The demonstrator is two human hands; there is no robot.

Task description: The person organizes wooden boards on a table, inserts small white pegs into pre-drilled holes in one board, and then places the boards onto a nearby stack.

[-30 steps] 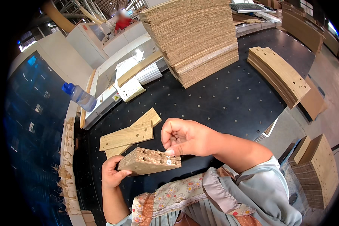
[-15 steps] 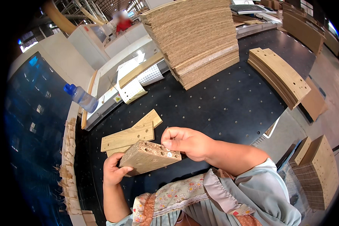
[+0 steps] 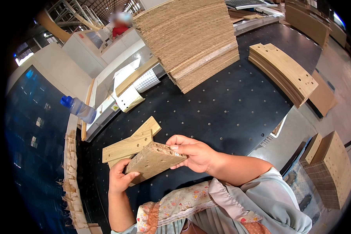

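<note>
A small stack of chipboard panels (image 3: 155,163) with round drilled holes is held tilted above the black table. My left hand (image 3: 121,176) grips its left end, thumb on the near face and the fingers behind. At the right end my right hand (image 3: 197,154) is closed round the panels, its thumb along the upper edge. A small white spot shows on that edge beside the thumb. Just behind lie wood-grain strips (image 3: 127,146) with drilled holes, crossing one another on the table. The panels partly cover them.
The black table (image 3: 222,105) is dotted with small studs. A tall chipboard stack (image 3: 191,46) stands at the back. Drilled boards (image 3: 284,70) lie piled at the right, more boards (image 3: 331,171) below them. A blue-capped bottle (image 3: 78,109) stands left. Far back is a person in red (image 3: 120,29).
My right hand has gone from a pinch at the panels' drilled edge to a grip round their right end. The panels have tipped, so less of that edge shows. The whole view has shifted slightly.
</note>
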